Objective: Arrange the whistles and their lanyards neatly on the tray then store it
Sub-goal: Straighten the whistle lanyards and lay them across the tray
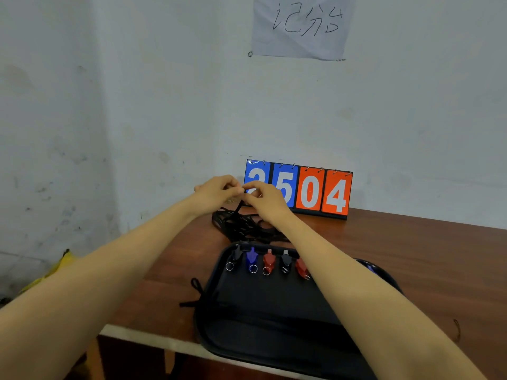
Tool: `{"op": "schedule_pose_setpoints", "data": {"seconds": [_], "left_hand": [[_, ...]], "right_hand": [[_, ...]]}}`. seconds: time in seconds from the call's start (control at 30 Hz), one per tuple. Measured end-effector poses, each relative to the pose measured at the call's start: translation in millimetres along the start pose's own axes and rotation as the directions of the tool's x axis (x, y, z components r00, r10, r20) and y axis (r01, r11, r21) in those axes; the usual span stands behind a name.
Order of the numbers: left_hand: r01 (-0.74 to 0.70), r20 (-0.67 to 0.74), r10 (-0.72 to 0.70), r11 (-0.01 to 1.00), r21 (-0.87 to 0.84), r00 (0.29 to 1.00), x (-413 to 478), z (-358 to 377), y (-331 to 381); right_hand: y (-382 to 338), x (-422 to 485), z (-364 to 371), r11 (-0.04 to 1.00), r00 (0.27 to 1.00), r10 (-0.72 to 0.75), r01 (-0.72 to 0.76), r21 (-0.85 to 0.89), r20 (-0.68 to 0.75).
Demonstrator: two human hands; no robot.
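Note:
A black tray (263,325) lies on the brown table, reaching past its front edge. Several whistles stand in a row along the tray's far side: a black one (236,256), a blue one (251,259), a red one (269,261), another black one (286,261) and a red one (301,267) partly behind my right forearm. A tangled heap of black lanyards (241,224) lies on the table beyond the tray. My left hand (219,192) and my right hand (264,197) meet above the heap, both pinching one black lanyard cord that hangs down into it.
A flip scoreboard (310,192) showing 2504 stands at the back against the wall. A short black cord (196,293) lies at the tray's left edge. A blue item (370,268) peeks out right of my right arm. Something yellow (59,266) lies on the floor at left.

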State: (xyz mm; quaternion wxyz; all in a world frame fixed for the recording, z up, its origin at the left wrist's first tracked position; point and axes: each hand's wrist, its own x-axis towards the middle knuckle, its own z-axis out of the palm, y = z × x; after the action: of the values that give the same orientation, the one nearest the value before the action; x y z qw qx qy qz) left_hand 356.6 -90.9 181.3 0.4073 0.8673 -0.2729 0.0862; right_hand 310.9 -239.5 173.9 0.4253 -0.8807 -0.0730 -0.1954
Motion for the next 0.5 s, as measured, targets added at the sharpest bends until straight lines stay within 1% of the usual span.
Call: {"op": "schedule_pose_setpoints", "data": {"seconds": [0.07, 0.13, 0.17, 0.2, 0.23, 0.27, 0.33, 0.4, 0.5], "left_hand": [[-0.009, 0.002, 0.009, 0.997, -0.081, 1.0, -4.4, 4.1, 4.4], [-0.001, -0.098, -0.021, 0.975, -0.22, 0.995, -6.9, 6.9, 11.0], [0.019, -0.152, -0.062, 0.963, -0.27, 0.986, -8.2, 7.4, 13.6], [0.041, -0.166, -0.095, 0.953, -0.302, 0.982, -9.2, 8.2, 14.7], [0.063, -0.128, -0.108, 0.948, -0.312, 0.986, -10.2, 9.4, 13.3], [0.069, -0.059, -0.092, 0.949, -0.308, 0.994, -12.1, 12.0, 12.5], [0.032, 0.066, -0.016, 0.966, -0.257, 0.998, -15.3, 19.4, 15.0], [-0.009, 0.069, 0.027, 0.969, -0.246, 0.997, -14.2, 27.4, 20.3], [-0.032, -0.016, 0.029, 0.981, -0.19, 0.999, -10.0, 30.7, 28.8]], "right_hand": [[-1.0, -2.2, -3.4, 0.999, 0.999, -0.035, 0.035, -0.018, -0.006], [-1.8, -3.7, -7.0, 0.999, 0.999, -0.036, 0.035, -0.034, -0.018], [-2.9, -4.7, -10.2, 1.0, 0.999, -0.022, 0.022, -0.021, -0.023], [-4.1, -6.0, -14.5, 1.0, 1.0, -0.006, 0.006, 0.002, -0.027], [-5.2, -7.3, -19.6, 0.999, 1.0, 0.007, -0.006, 0.032, -0.027], [-6.5, -9.0, -25.5, 0.998, 1.0, 0.015, -0.013, 0.066, -0.025], [-9.2, -11.9, -37.4, 0.991, 1.0, 0.013, -0.011, 0.132, -0.018], [-11.2, -14.6, -48.9, 0.985, 1.0, 0.006, -0.001, 0.175, -0.028], [-9.4, -18.0, -67.8, 0.967, 0.992, 0.045, -0.014, 0.255, -0.117]]}}
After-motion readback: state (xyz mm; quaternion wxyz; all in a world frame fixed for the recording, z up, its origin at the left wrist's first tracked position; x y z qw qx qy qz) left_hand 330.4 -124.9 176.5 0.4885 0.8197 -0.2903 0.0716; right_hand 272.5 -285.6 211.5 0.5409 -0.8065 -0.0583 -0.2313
